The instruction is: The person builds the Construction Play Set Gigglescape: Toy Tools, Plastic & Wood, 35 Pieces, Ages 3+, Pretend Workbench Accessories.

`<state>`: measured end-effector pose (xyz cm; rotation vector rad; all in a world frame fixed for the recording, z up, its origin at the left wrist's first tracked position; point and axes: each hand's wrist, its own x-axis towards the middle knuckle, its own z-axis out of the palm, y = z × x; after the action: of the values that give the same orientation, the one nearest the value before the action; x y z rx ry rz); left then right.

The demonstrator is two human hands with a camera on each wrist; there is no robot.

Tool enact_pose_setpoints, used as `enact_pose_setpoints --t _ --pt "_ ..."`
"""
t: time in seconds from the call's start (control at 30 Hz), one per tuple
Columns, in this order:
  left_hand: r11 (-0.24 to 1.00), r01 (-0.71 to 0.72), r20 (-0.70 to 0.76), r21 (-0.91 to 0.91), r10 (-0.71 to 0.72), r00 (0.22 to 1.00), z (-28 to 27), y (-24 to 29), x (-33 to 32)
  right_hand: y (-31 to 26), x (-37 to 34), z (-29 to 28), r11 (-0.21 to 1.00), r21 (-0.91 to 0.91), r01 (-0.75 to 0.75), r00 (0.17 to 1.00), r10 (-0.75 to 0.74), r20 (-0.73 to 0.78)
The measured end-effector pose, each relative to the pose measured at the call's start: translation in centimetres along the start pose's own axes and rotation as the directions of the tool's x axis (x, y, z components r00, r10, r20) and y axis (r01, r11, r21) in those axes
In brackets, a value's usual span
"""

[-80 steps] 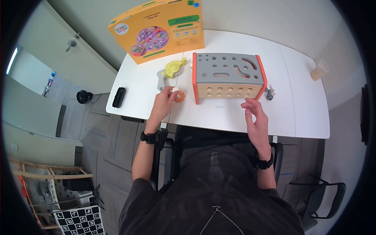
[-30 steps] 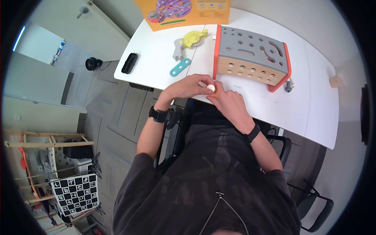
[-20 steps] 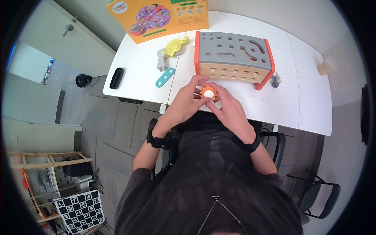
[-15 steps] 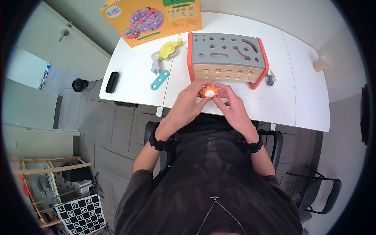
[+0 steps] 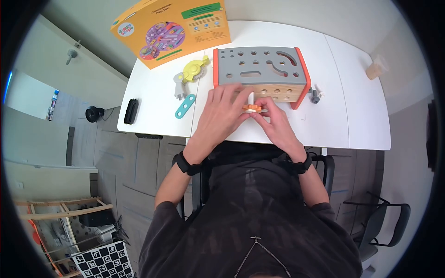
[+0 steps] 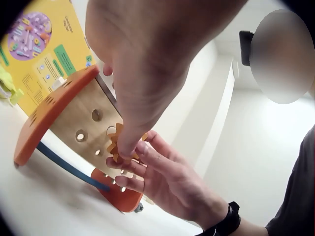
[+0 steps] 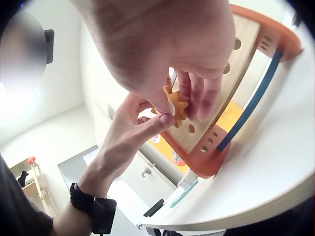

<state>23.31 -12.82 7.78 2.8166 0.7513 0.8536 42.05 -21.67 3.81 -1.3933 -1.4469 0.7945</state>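
Observation:
In front of the workbench toy (image 5: 259,65), both hands hold an orange gear (image 5: 252,107) edge-on to the head camera, with a white shaft (image 5: 251,98) standing up from it. My left hand (image 5: 220,113) pinches the gear from the left, fingers reaching over behind it. From the right, my right hand (image 5: 279,126) grips it between thumb and fingers. In the right wrist view the gear (image 7: 179,104) shows a white round head (image 7: 171,107) beside the thumbs. The left wrist view shows the gear (image 6: 114,142) partly hidden by my left hand.
Left of the workbench lie a yellow and grey saw toy (image 5: 193,71), a teal strip with holes (image 5: 185,106) and a black object (image 5: 131,111). An orange box (image 5: 171,32) stands behind. Grey bolt (image 5: 315,96) and cup (image 5: 376,68) are to the right.
The left hand has brought the gear from beside the saw toy to the front of the workbench, where the right hand has taken hold too. The gear has tilted from face-up to edge-on.

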Motion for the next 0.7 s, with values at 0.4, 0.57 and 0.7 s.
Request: enact_pose_setpoints --t 0.4,0.57,0.7 --pt "0.997 -0.065 0.069 0.047 0.061 0.996 -0.8 -2.6 4.1 -0.2 0.5 -0.4 0.998 -0.063 0.000 0.999 -0.002 -0.035" --pt "0.998 -0.054 0.155 0.012 0.051 0.987 -0.3 -4.1 4.9 0.0 1.2 -0.1 0.977 -0.187 0.104 0.974 -0.138 -0.178" --pt "0.999 -0.034 0.136 0.013 0.032 0.990 0.0 -4.0 4.7 0.1 1.6 -0.4 0.996 -0.067 0.052 0.990 -0.060 -0.125"
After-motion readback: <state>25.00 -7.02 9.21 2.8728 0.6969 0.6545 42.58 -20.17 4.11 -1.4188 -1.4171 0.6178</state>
